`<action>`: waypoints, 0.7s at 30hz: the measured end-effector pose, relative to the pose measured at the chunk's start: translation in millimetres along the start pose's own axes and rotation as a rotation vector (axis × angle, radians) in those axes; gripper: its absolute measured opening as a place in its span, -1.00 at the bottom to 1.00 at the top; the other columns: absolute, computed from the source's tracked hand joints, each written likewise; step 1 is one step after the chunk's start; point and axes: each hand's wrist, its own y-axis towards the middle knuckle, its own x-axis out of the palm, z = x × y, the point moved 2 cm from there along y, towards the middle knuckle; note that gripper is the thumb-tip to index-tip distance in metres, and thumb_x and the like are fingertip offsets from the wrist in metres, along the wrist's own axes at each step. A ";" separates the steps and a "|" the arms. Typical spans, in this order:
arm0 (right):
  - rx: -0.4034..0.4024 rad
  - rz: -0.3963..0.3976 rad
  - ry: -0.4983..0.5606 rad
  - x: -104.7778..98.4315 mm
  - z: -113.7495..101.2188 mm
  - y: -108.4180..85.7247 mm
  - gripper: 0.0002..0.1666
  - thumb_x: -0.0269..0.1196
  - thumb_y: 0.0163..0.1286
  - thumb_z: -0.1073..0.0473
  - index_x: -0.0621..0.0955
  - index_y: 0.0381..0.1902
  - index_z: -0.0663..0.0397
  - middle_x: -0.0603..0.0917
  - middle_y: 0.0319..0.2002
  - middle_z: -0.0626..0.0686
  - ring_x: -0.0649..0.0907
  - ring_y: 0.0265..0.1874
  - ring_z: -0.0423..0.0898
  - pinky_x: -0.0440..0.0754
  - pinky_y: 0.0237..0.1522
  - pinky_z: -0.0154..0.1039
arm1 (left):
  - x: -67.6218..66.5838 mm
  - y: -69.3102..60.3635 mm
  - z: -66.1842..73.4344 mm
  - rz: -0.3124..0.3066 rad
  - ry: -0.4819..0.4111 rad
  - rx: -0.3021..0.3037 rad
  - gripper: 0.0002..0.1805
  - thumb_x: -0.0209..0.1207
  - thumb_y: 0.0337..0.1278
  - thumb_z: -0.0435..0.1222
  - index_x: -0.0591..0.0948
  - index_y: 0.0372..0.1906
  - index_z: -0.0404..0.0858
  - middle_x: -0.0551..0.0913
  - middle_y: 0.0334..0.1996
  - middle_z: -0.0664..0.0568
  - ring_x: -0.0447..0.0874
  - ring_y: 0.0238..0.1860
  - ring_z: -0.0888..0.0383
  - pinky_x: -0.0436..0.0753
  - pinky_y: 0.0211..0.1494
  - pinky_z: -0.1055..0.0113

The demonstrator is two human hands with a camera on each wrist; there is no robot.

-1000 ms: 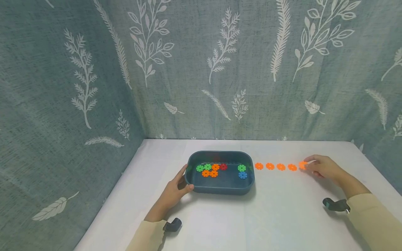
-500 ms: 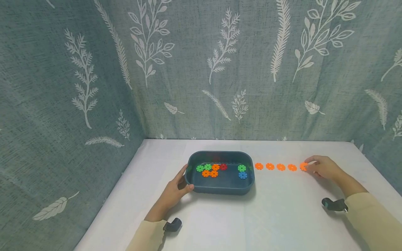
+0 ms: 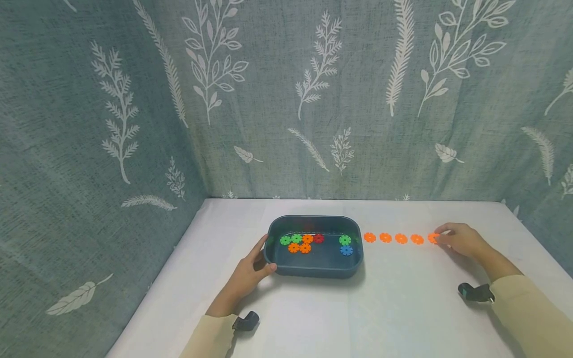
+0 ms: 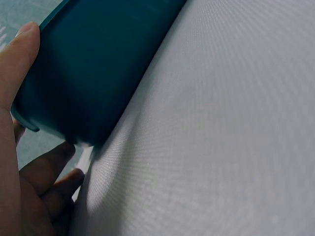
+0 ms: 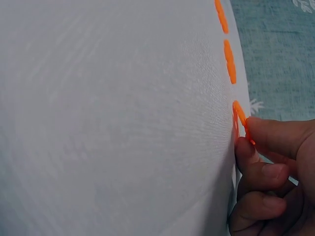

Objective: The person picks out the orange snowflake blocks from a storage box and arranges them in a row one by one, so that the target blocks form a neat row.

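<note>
Well, right hand (image 3: 461, 240) pinches orange disc (image 3: 432, 238) by edge (roomy table (image 3: 394, 313) nearside).

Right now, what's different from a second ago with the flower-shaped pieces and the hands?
The orange piece in the right hand moved a tiny bit to the right, away from the row of four orange pieces, and a little lower in the head view. Nothing was let go: the right hand still pinches it. The left hand stayed on the dark tray; the row and the pieces inside the tray stayed put.
</note>
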 end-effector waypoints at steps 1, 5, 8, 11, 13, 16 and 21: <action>0.001 0.004 -0.002 -0.1 0.4 0.2 -0.44 0.22 0.37 0.05 0.49 0.11 0.42 0.52 0.02 0.46 0.61 -0.16 0.22 0.62 -0.20 0.04 | -0.1 -0.2 0.2 0.000 0.001 -0.004 -0.07 0.30 0.12 0.06 0.06 0.54 0.22 0.44 0.30 -0.14 0.31 0.36 -0.14 0.05 0.33 -0.36; 0.002 0.003 -0.015 -0.3 1.0 0.6 -0.45 0.23 0.35 0.04 0.49 0.09 0.42 0.53 -0.02 0.45 0.62 -0.17 0.21 0.61 -0.20 0.04 | -0.4 -1.1 0.9 0.002 -0.004 -0.014 -0.07 0.31 0.11 0.06 0.07 0.53 0.24 0.45 0.30 -0.12 0.32 0.36 -0.12 0.05 0.34 -0.34; -0.004 -0.007 -0.025 -0.2 -0.4 -0.1 -0.39 0.28 0.31 0.01 0.49 0.09 0.42 0.53 -0.02 0.47 0.61 -0.16 0.24 0.61 -0.20 0.07 | -0.7 -1.7 1.2 0.004 -0.003 -0.006 -0.07 0.31 0.12 0.05 0.08 0.53 0.22 0.44 0.30 -0.13 0.31 0.36 -0.14 0.05 0.33 -0.36; -0.002 -0.019 -0.038 -0.4 -2.8 -1.5 -0.35 0.33 0.27 -0.01 0.49 0.09 0.42 0.52 -0.03 0.47 0.61 -0.17 0.24 0.60 -0.21 0.08 | -0.5 -2.0 0.8 0.006 -0.002 -0.005 -0.07 0.31 0.12 0.05 0.08 0.53 0.22 0.44 0.30 -0.14 0.31 0.36 -0.14 0.04 0.32 -0.37; 0.004 -0.021 -0.040 -0.8 -3.9 -1.7 -0.36 0.34 0.26 0.01 0.50 0.09 0.42 0.53 -0.05 0.46 0.61 -0.18 0.23 0.60 -0.21 0.07 | 0.0 -1.9 0.3 0.006 -0.002 -0.010 -0.08 0.31 0.12 0.05 0.08 0.53 0.22 0.43 0.31 -0.14 0.31 0.36 -0.13 0.05 0.33 -0.36; 0.014 -0.021 -0.043 -0.7 -4.0 -1.8 -0.39 0.33 0.27 0.04 0.50 0.10 0.42 0.53 -0.06 0.45 0.60 -0.19 0.22 0.60 -0.22 0.07 | 0.4 -1.5 -0.1 0.006 -0.005 -0.007 -0.08 0.31 0.12 0.05 0.09 0.53 0.22 0.44 0.31 -0.13 0.30 0.37 -0.13 0.04 0.33 -0.37; -0.002 -0.014 -0.046 -0.9 -3.3 -2.6 -0.42 0.33 0.26 0.07 0.51 0.08 0.42 0.54 -0.08 0.45 0.60 -0.20 0.22 0.59 -0.22 0.07 | 0.4 -0.8 -0.5 0.005 -0.007 0.005 -0.08 0.31 0.12 0.03 0.09 0.53 0.20 0.45 0.30 -0.14 0.31 0.36 -0.14 0.05 0.32 -0.37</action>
